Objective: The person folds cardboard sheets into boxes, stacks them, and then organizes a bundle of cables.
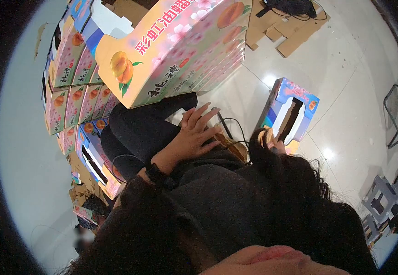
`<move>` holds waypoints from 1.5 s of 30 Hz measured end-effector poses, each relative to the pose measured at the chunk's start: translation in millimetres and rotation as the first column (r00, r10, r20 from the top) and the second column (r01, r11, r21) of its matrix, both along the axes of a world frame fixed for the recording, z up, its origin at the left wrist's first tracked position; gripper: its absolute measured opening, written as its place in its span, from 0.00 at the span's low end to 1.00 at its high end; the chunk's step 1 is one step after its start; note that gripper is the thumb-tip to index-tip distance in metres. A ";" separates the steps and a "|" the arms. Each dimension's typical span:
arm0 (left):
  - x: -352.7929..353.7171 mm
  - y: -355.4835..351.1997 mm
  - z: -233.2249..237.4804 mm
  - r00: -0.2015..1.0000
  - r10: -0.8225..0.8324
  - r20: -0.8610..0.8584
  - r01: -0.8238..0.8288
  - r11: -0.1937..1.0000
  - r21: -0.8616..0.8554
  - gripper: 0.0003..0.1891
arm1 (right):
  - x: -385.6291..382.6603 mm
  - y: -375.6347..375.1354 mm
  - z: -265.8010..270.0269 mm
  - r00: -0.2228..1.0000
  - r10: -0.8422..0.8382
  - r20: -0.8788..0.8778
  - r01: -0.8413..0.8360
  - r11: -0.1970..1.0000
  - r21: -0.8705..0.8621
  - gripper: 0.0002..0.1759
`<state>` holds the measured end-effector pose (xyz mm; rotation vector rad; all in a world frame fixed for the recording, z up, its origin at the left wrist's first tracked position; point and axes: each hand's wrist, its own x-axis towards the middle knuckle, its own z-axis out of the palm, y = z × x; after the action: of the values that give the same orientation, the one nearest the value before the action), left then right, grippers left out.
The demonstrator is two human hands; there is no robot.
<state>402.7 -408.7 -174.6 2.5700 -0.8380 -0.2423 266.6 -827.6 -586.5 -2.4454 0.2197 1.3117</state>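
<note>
My left hand [194, 134] hovers over my lap, back of the hand up, with its fingers spread and nothing in them. A dark watch [158, 175] is on that wrist. To the right, my right hand [277, 145] is partly hidden by hair; the fingers that show grip the near end of a peach gift box [305, 120]. This box is blue and pink, with a white-edged handle slot and printed peaches. Ahead of my knees stands a large row of peach gift boxes [176, 59], with orange, pink and green sides and dark lettering.
More stacked peach boxes [77, 103] stand on the left. Flattened cardboard [295, 34] with a black cable bundle lies on the tiled floor [341, 82]. Grey plastic stools [380, 199] and a thin metal frame [393, 117] are at the right. Another person's head [93, 206] shows at lower left.
</note>
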 end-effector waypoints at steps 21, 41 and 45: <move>-1.5 0.4 -4.3 1.000 -0.001 -0.017 0.002 0.996 0.085 0.19 | 166.4 151.6 82.5 0.669 -0.733 0.119 0.739 0.641 -0.206 0.65; -1.9 -1.5 -3.2 1.000 0.011 -0.019 -0.009 0.997 0.076 0.18 | 139.9 192.0 48.9 0.961 0.038 0.274 0.038 0.963 -0.266 0.30; -2.4 -0.6 -3.0 1.000 0.011 -0.006 -0.011 0.997 0.080 0.18 | 136.4 210.9 47.0 0.954 0.145 0.264 -0.061 0.952 -0.300 0.29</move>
<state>400.3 -409.3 -177.5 2.6454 -0.8269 -0.2865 403.0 -616.7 -539.5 -2.8937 0.2230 1.0082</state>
